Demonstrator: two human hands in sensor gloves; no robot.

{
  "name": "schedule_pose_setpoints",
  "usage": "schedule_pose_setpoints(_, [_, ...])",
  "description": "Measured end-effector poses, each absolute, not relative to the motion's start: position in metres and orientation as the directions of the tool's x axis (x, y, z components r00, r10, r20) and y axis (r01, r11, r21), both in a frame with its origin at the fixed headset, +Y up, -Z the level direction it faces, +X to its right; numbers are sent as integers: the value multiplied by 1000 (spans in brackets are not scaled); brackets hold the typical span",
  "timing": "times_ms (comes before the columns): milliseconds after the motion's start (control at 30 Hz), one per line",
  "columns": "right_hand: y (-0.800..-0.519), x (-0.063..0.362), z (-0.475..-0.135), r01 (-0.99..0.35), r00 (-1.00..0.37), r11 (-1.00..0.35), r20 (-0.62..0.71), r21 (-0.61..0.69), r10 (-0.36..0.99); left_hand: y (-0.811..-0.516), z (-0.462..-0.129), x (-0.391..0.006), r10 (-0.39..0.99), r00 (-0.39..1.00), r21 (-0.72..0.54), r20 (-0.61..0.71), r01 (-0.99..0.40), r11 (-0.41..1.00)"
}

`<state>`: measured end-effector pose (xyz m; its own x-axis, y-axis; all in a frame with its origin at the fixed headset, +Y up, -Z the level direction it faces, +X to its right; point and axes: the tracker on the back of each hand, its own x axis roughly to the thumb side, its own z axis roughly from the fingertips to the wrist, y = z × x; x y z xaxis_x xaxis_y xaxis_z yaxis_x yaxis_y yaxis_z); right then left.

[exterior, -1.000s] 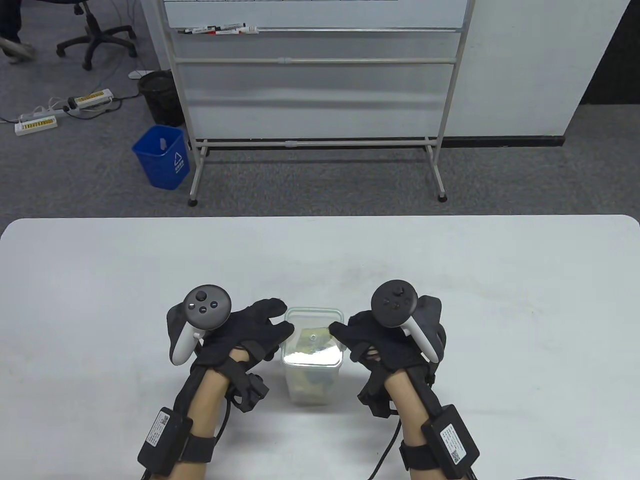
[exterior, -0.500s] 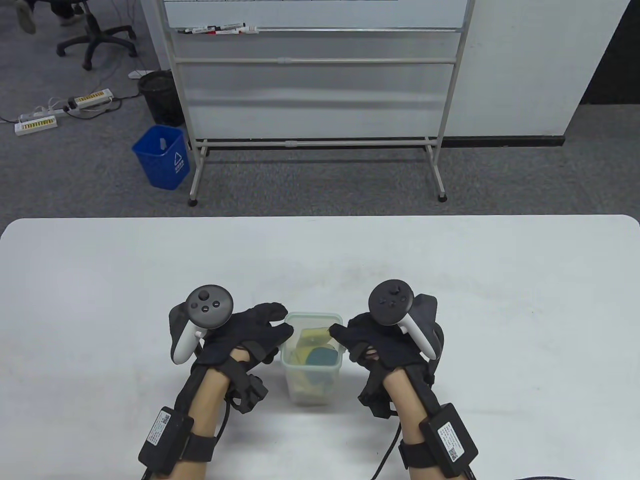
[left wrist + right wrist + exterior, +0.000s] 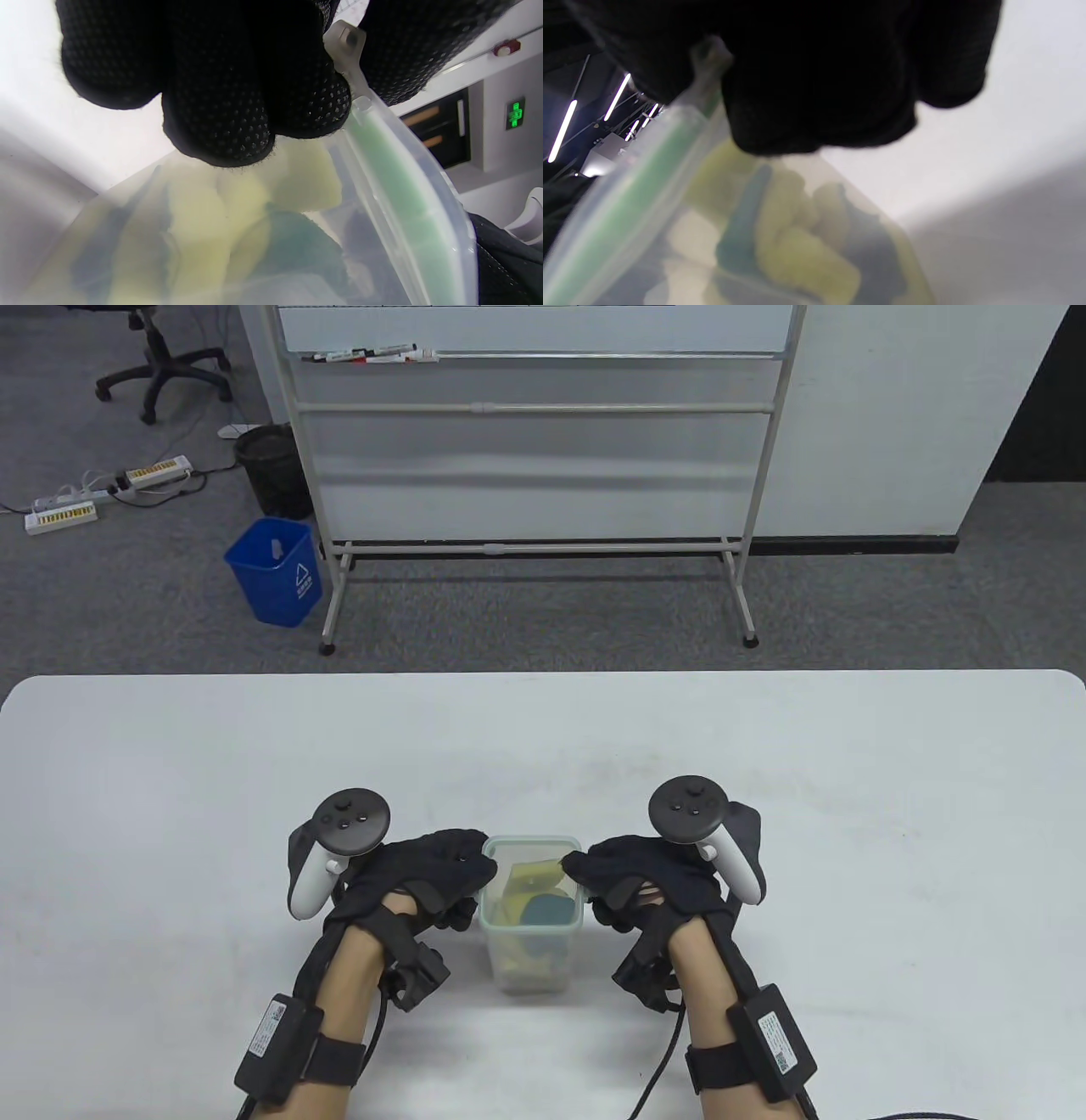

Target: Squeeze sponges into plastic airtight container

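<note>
On the matte white table, both hands clasp the translucent container.

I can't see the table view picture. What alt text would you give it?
Two gloved hands, the left hand and the right hand, press on either side of a clear plastic container packed with yellow and teal sponges on a white table. A whiteboard stand and a blue bin stand behind.
</note>
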<state>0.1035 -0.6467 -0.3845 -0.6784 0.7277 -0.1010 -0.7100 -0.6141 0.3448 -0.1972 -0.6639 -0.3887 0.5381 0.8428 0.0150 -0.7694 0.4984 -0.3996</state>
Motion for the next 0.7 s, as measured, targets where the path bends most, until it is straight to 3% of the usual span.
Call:
schedule_pose_setpoints(600, [-657,108,-390,-774,-594,-527,-114,350,796,-669,-390,-197,846,533,-451,19,-751,483])
schedule_pose_setpoints(700, [-655,108,-386,-769,-623,-576,-122,278,773,-663,-387,-195,810,585,-428,39,-723,542])
